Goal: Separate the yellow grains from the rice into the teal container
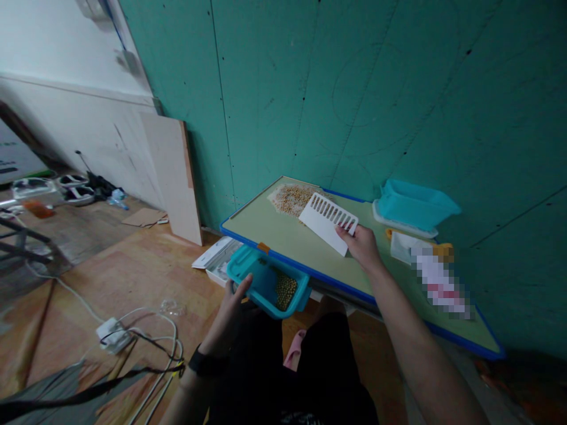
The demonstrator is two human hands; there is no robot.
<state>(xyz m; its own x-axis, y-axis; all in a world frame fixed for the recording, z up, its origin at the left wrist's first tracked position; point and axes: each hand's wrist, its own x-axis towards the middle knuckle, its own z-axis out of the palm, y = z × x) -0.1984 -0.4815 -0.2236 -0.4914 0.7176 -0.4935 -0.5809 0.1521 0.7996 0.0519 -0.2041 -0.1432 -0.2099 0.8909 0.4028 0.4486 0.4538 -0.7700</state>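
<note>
My left hand (234, 301) is closed on the near left rim of a teal plastic container (259, 301), thumb over the edge. The container sits tilted just below the table's front edge, with small greenish-yellow beans (286, 289) gathered at its right end. In my right hand (361, 245), closed at its right end, is a flat white slotted plastic board (325, 227). Its left corner reaches a spread of pale and tan beans (290, 199) on the pale green tabletop (261, 221) and covers part of them.
A second teal container (414, 203) stands on a white lid at the table's back right. Nearer lie a white and yellow item (401, 247) and a blurred-out packet (443, 283). A green wall (274, 88) rises behind. Cables and a power strip (114, 335) lie on the floor, left.
</note>
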